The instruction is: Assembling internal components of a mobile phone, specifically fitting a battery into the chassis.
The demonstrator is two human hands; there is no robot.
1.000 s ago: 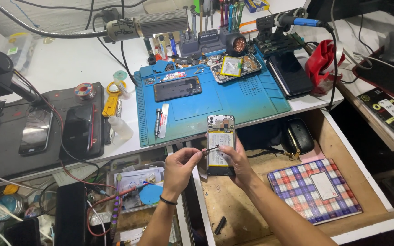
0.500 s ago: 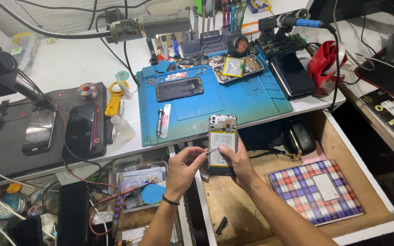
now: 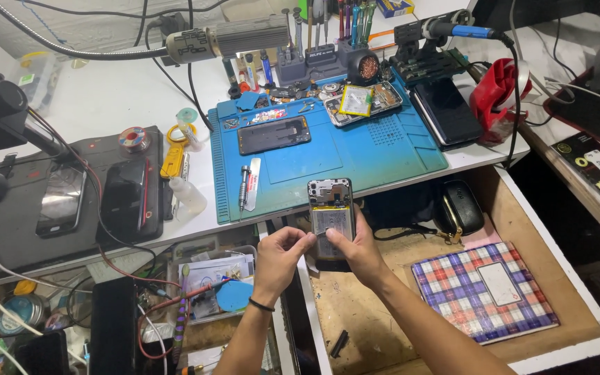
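Hands meet at lower centre of the frame, over the gap between bench edge and open drawer. Right hand [image 3: 355, 246] grips an opened phone [image 3: 330, 215], back cover off, from its right side and below, fingers wrapped round the lower half. Left hand [image 3: 282, 253] is pinched narrow at the phone's lower left edge; whether it holds a tool or just the phone's edge, cannot tell, fingertips too small. Phone stands roughly upright, its top overlapping the front edge of the blue mat [image 3: 328, 160] in the picture.

Bench [image 3: 105, 97] is crowded: another phone body [image 3: 273, 134] lies on the mat, a screwdriver [image 3: 244, 186] near the mat's left front edge, tool rack [image 3: 321, 42] at top centre. Open room sits on the mat's right half and on the wooden drawer [image 3: 376, 305] floor right below the hands. Plaid notebook [image 3: 484, 292] lies lower right, well apart. Both forearms are cut off by the bottom edge. Left-side clutter of cables is hard to sort out.
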